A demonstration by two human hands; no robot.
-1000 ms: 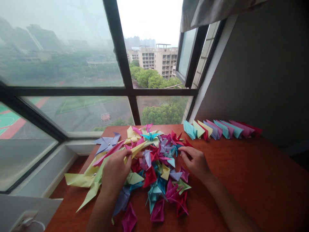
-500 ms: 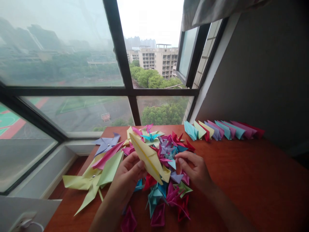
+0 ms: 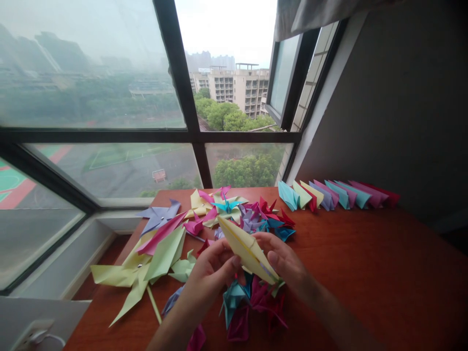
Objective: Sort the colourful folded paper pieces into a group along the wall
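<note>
A long yellow folded paper piece (image 3: 246,248) is lifted above a heap of coloured origami (image 3: 252,217) on the reddish wooden table (image 3: 365,273). My left hand (image 3: 210,273) grips its near left edge with thumb and fingers. My right hand (image 3: 283,261) holds its right lower end from beneath. Both hands hover over the front part of the heap, where teal, magenta and red folded pieces (image 3: 252,304) lie.
A row of folded paper boats (image 3: 334,196) in teal, yellow, purple, pink and red lines the wall at the back right. Pale green and pink pinwheels (image 3: 146,261) lie at the left. A large window (image 3: 109,97) stands behind the table. A white cable (image 3: 36,336) sits at the lower left.
My left hand pulled the yellow piece out of the heap and lifted it toward me. My right hand left the pile and took hold of the piece's other end.
</note>
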